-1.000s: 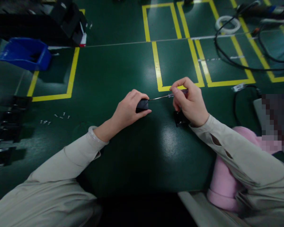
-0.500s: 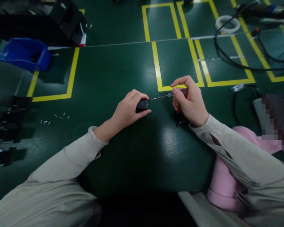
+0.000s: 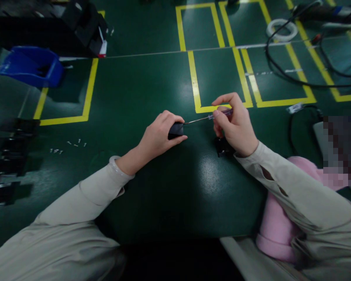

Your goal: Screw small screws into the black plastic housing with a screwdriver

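My left hand (image 3: pixel 162 132) is closed round a small black block-shaped part (image 3: pixel 176 130), thumb below and fingers above, holding it just over the green table. In my right hand (image 3: pixel 233 124) is a screwdriver (image 3: pixel 212 116) with a clear purplish handle, gripped between thumb and fingers with the index finger raised. Its thin shaft points left and the tip meets the right end of the black part; whether a screw sits there is too small to tell. Beneath my right hand lies another black part (image 3: pixel 222 147), partly hidden by the hand.
Several small screws (image 3: pixel 76 143) lie scattered at the left, near a row of black parts (image 3: pixel 10 164). A blue bin (image 3: pixel 32 67) stands at the back left. At the right are a white tape ring (image 3: pixel 281 30), black cables (image 3: pixel 295 82) and a co-worker's pink sleeve (image 3: pixel 276 230).
Almost nothing differs. Both hands keep their places, with the screwdriver tip still against the black part; my right index finger has shifted very slightly.
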`<action>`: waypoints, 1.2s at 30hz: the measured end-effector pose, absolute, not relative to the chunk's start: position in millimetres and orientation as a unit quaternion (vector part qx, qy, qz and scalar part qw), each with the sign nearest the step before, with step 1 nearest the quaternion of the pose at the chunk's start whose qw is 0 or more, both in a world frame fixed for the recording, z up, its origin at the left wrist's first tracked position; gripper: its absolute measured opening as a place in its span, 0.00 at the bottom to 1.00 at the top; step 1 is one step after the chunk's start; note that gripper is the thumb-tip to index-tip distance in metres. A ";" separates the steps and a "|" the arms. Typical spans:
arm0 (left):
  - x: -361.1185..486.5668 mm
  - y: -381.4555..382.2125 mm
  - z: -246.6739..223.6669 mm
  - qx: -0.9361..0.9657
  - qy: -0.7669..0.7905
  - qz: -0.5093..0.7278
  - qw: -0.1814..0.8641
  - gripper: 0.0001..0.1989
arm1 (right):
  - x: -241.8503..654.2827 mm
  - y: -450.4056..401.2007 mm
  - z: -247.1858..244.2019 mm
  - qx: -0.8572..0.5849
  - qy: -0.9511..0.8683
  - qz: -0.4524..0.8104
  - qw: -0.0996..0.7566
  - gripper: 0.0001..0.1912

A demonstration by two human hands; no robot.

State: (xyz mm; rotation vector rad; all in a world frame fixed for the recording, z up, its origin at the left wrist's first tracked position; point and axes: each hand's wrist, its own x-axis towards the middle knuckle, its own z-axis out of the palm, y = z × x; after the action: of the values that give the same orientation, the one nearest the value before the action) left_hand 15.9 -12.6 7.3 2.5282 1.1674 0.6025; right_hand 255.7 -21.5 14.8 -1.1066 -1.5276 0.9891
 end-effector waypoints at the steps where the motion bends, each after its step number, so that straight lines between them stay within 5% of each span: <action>1: 15.9 -12.5 7.3 0.878 0.405 0.209 0.146 0.18 | 255.6 -21.6 15.4 -0.457 -0.624 0.410 0.484 0.12; 36: 16.2 -13.0 8.0 0.877 0.409 0.205 0.148 0.18 | 255.7 -20.4 14.1 -0.462 -0.622 0.414 0.479 0.14</action>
State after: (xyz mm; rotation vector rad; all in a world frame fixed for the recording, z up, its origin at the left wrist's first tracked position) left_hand 16.2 -13.0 8.0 2.5228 1.1758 0.5898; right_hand 255.7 -20.4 14.1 -1.1274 -1.5174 1.0094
